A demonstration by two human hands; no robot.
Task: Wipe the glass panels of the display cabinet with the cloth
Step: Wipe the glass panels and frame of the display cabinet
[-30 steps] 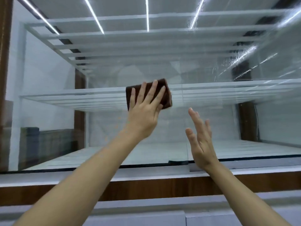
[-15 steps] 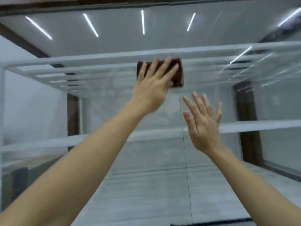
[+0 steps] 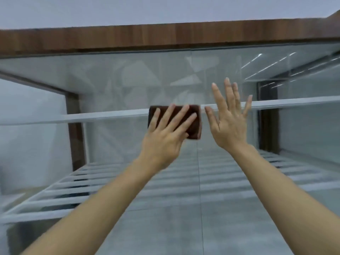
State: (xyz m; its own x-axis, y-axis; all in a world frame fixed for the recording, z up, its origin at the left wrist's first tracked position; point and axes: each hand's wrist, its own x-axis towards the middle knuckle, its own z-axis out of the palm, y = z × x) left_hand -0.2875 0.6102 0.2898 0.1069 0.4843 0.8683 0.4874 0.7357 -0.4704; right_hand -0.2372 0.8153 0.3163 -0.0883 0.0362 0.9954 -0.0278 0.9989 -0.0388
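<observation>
My left hand (image 3: 165, 131) presses a folded dark brown cloth (image 3: 195, 126) flat against the glass panel (image 3: 128, 80) of the display cabinet, fingers spread over the cloth. The cloth sits at the height of a white shelf edge (image 3: 103, 116), just left of the vertical seam (image 3: 198, 172) between two panes. My right hand (image 3: 230, 118) is raised beside the cloth, palm toward the glass, fingers apart, holding nothing. I cannot tell whether it touches the pane.
A brown wooden top frame (image 3: 165, 39) caps the cabinet, with grey ceiling above it. Dark wooden posts (image 3: 75, 129) (image 3: 266, 116) stand behind the glass at left and right. White slatted shelves (image 3: 73, 190) show lower inside.
The view has tilted upward, bringing the cabinet's wooden top frame into sight. My left hand has carried the cloth up the glass, and my right hand has risen alongside it.
</observation>
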